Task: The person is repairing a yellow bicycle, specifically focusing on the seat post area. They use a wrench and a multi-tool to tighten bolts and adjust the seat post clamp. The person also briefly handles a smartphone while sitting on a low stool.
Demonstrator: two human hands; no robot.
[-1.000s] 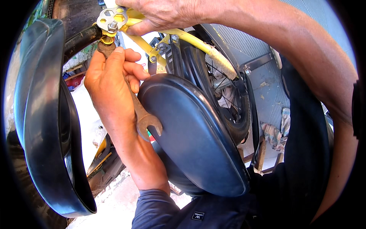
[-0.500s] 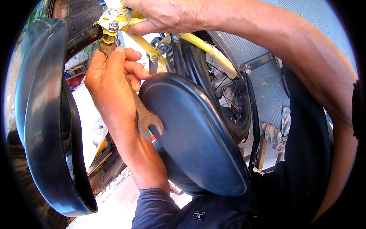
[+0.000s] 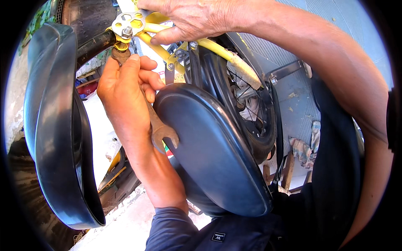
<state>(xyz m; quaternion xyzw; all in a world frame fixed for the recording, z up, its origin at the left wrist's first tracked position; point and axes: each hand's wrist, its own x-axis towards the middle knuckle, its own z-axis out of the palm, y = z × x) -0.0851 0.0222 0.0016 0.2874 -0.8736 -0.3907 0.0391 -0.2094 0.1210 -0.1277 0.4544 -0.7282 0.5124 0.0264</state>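
Note:
My left hand (image 3: 121, 90) is closed round a rusty open-ended wrench (image 3: 161, 130). The wrench's upper jaw meets a nut just under a yellow bracket, and its lower open jaw sticks out beside my wrist. Above it sits a silver plate with hexagonal holes (image 3: 125, 21), with a threaded bolt end (image 3: 127, 31) standing up in front of it. My right hand (image 3: 184, 19) reaches across from the right and closes over the yellow tube frame (image 3: 157, 47) beside the plate; its fingertips are partly hidden. A dark tube (image 3: 95, 47) joins the bracket from the left.
A black saddle (image 3: 209, 150) fills the middle below my hands. A long curved black shell (image 3: 58, 125) stands at the left. Behind the saddle are a spoked wheel (image 3: 251, 100) and a flat metal bar (image 3: 289, 70). A patterned cloth (image 3: 301, 150) lies on the grey ribbed floor.
The whole view has shifted slightly. Both hands keep their grips, and the wrench stays at nearly the same angle under the bracket.

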